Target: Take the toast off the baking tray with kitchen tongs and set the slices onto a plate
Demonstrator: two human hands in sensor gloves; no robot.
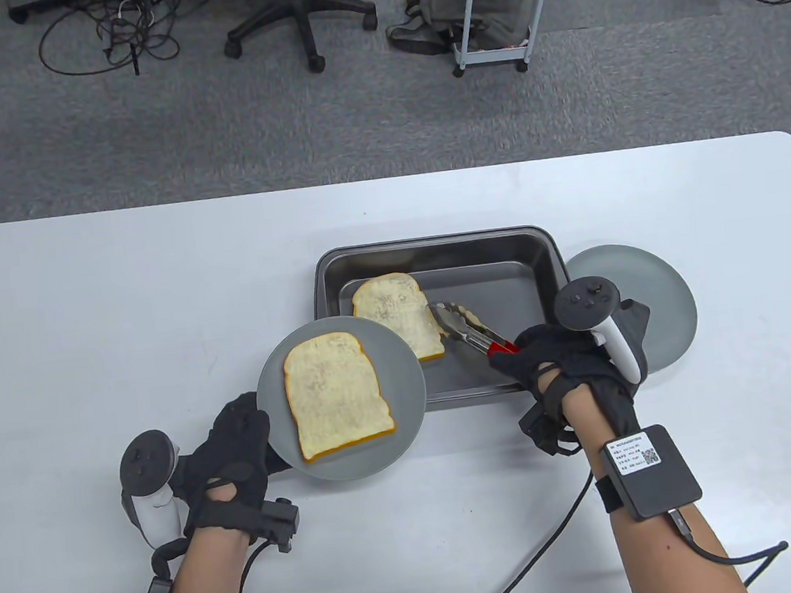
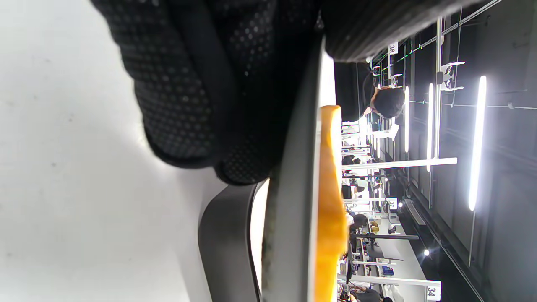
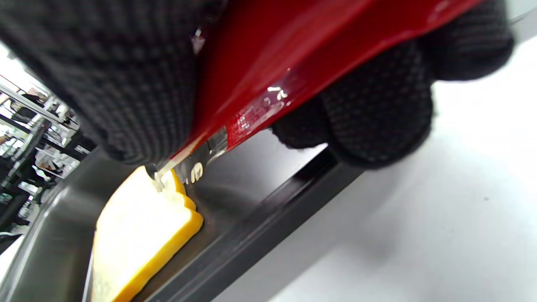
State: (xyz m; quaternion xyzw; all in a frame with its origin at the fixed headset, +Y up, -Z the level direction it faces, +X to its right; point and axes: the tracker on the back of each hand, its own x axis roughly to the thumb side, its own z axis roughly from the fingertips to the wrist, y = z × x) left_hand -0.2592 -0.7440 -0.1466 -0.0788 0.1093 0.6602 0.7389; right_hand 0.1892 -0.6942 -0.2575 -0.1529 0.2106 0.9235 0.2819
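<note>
Right hand [image 1: 570, 370] grips tongs [image 1: 468, 328], tips at right edge of toast [image 1: 397, 314] in tray [image 1: 433, 251]; whether clamped, cannot tell. Toast lies left of grip. Left hand [image 1: 225, 453] holds plate [image 1: 342, 408] with one slice [image 1: 335, 397].

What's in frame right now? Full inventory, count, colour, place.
toast slices: 2, pale with yellow-orange crust; one on the held plate, one in the baking tray
plates: 2, grey; one held at the tray's front-left corner, one on the table right of the tray
baking tray: 1, dark metal, table centre
kitchen tongs: 1, metal with red handles; tips at the tray slice's right edge
table: 1, white
office chair base: 1, black, floor behind
cart: 1, white, floor behind
left hand: 1, black glove, holds the plate's rim
right hand: 1, black glove, grips the tongs
</note>
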